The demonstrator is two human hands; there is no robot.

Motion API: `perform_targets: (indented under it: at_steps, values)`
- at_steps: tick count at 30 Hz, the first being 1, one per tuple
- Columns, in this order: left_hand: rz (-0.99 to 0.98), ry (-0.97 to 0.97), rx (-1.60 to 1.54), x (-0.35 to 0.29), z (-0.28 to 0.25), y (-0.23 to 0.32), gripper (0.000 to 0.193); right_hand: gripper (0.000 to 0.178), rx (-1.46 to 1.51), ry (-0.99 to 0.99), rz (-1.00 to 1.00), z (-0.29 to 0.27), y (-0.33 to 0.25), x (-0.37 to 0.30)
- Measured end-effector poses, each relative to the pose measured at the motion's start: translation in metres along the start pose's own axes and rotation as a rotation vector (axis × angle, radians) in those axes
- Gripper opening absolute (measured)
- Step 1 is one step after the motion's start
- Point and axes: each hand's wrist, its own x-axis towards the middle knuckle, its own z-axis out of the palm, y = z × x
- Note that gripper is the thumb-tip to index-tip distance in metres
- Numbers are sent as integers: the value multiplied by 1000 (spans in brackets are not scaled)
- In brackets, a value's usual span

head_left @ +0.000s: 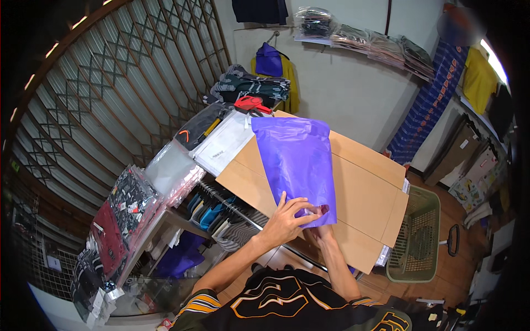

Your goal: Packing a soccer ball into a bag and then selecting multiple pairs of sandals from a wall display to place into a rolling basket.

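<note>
A shiny purple plastic bag (296,154) lies lengthwise over a large brown cardboard sheet (364,190), its near end reaching toward me. My left hand (287,219) is on that near end, with some fingers resting on the plastic and the thumb and index pinched beside a small hole in it. From below, my right hand (321,230) reaches under the same end and supports it. Most of its fingers are hidden by the plastic. Whether anything is inside the bag cannot be made out.
Clear-wrapped packages (221,146) and a red tape dispenser (253,103) lie beyond the cardboard, near folded clothes (248,85). Hanging garments (212,212) fill a rail below left. A green plastic basket (417,237) stands at right. A folding metal gate (110,71) lines the left.
</note>
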Motion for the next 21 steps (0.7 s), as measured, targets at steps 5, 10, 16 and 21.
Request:
perform_targets:
  at_steps: [5, 10, 16, 21]
  values:
    - [-52, 41, -75, -4, -1, 13, 43, 34, 138, -106, -38, -1, 6, 12]
    - [-58, 54, -138, -13, 12, 6, 40, 50, 88, -99, 112, -3, 4, 26]
    - [-96, 90, -221, -13, 3, 0, 47, 50, 5, 19, 58, 48, -35, -17]
    - [-785, 619, -596, -19, 62, -55, 99, 49, -34, 14, 87, 38, -36, -17]
